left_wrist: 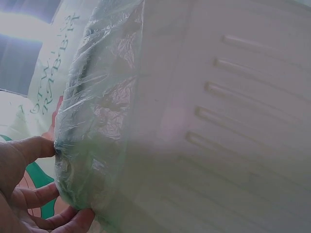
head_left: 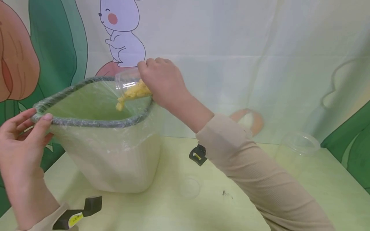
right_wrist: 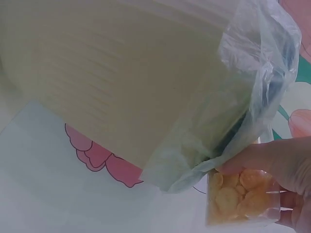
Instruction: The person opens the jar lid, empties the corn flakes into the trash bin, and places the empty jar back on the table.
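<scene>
A pale trash bin (head_left: 110, 160) with a dark grey rim and a thin clear liner bag (head_left: 121, 141) stands at the left. My left hand (head_left: 24, 138) grips its near-left rim corner, thumb on top; in the left wrist view, fingertips (left_wrist: 80, 221) press the liner there. Above the bin's right side, my right hand (head_left: 164, 81) holds a clear plastic jar (head_left: 122, 80) on its side, mouth tilted down to the left. Yellow snack pieces (head_left: 134, 91) lie along the jar's lower wall, some at its mouth. Through the jar's bottom, round yellow pieces (right_wrist: 233, 196) show in the right wrist view.
Farther right on the light table (head_left: 231, 211) stands a clear round container (head_left: 299, 144). A small clear disc (head_left: 189, 187) lies in front, right of the bin. Behind everything hangs a cloth printed with a rabbit (head_left: 127, 48) and plants.
</scene>
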### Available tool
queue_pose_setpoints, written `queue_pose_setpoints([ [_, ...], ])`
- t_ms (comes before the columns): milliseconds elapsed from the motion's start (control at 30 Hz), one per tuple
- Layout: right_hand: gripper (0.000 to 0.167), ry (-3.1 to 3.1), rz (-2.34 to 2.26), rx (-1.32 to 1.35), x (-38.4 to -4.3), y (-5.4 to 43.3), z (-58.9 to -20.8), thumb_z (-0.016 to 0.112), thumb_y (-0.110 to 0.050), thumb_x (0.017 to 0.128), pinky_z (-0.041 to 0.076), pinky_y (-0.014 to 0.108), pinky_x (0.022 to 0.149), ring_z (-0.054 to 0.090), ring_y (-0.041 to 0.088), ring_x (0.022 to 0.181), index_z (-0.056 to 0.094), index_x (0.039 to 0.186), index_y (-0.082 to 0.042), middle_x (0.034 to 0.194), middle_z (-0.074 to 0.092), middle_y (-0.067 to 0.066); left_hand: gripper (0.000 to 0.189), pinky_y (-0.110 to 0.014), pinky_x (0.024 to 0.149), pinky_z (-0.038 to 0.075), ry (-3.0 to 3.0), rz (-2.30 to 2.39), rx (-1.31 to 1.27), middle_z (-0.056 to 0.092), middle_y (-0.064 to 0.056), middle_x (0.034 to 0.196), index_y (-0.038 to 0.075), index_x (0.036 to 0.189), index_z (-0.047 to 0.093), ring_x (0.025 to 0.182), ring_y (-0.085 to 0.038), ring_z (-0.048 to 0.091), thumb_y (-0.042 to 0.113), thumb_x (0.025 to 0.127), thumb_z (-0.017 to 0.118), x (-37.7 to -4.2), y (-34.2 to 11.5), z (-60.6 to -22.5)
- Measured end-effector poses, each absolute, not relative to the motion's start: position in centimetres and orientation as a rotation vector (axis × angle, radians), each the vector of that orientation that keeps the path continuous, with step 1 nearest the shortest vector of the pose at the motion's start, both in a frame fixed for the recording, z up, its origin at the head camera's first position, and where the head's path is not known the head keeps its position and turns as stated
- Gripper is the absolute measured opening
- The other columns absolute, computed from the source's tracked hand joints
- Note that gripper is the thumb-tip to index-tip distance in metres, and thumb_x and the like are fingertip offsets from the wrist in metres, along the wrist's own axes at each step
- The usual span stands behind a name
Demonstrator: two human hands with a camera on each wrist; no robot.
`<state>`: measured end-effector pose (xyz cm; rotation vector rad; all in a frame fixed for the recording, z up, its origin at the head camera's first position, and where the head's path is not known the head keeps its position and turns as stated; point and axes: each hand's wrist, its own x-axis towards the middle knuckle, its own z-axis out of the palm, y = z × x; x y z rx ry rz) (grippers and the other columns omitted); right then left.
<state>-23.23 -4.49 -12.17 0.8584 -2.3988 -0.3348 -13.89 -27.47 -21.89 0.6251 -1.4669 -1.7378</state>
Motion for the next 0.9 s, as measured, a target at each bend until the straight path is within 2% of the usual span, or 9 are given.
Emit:
queue_pose_setpoints([
  [100, 0.035, -2.35, -0.383, 0.859, -23.1, -4.7, -12.3, 0.05, 0.005, 0.077, 0.044, 0.027, 0.087, 0.056, 0.02, 0.09, 0.054, 0.11, -0.006, 0.098, 0.059, 0.005, 0.05, -0.003, 0.056, 0.042, -1.453, -1.746, 0.607, 0.047, 0.009, 0.101, 0.02, 0.117, 0.059, 0.085, -0.003, 0.049, 0.025, 0.071, 0.076, -13.8, -27.4, -21.9],
  [333, 0.031, -2.25, -0.484, 0.869, -22.8, -5.0, -12.6, 0.05, 0.004, 0.077, 0.044, 0.029, 0.09, 0.057, 0.02, 0.09, 0.054, 0.106, -0.006, 0.095, 0.06, 0.004, 0.048, -0.005, 0.056, 0.044, -1.441, -1.739, 0.575, 0.048, 0.007, 0.099, 0.018, 0.115, 0.06, 0.082, -0.004, 0.048, 0.023, 0.071, 0.077, -13.7, -27.3, -21.9],
  [567, 0.029, -2.164, -0.506, 0.892, -22.8, -5.2, -13.0, 0.05, 0.006, 0.076, 0.044, 0.028, 0.085, 0.055, 0.02, 0.086, 0.055, 0.102, -0.006, 0.092, 0.06, 0.004, 0.047, -0.005, 0.056, 0.044, -1.454, -1.729, 0.575, 0.047, 0.007, 0.098, 0.018, 0.116, 0.06, 0.082, -0.004, 0.047, 0.023, 0.072, 0.077, -13.6, -27.3, -21.9],
  [800, 0.027, -2.111, -0.55, 0.91, -22.7, -5.3, -13.1, 0.053, 0.003, 0.079, 0.044, 0.029, 0.088, 0.056, 0.019, 0.089, 0.055, 0.105, -0.007, 0.093, 0.061, 0.003, 0.045, -0.006, 0.055, 0.044, -1.446, -1.727, 0.552, 0.048, 0.006, 0.097, 0.016, 0.114, 0.062, 0.08, -0.005, 0.046, 0.02, 0.072, 0.077, -13.7, -27.3, -21.9],
  [900, 0.028, -2.048, -0.544, 0.919, -22.8, -5.3, -13.4, 0.05, 0.003, 0.081, 0.043, 0.028, 0.088, 0.057, 0.018, 0.089, 0.056, 0.107, -0.007, 0.093, 0.062, 0.002, 0.045, -0.006, 0.054, 0.044, -1.445, -1.722, 0.549, 0.048, 0.006, 0.097, 0.016, 0.114, 0.062, 0.08, -0.005, 0.046, 0.02, 0.072, 0.077, -13.7, -27.3, -21.9],
])
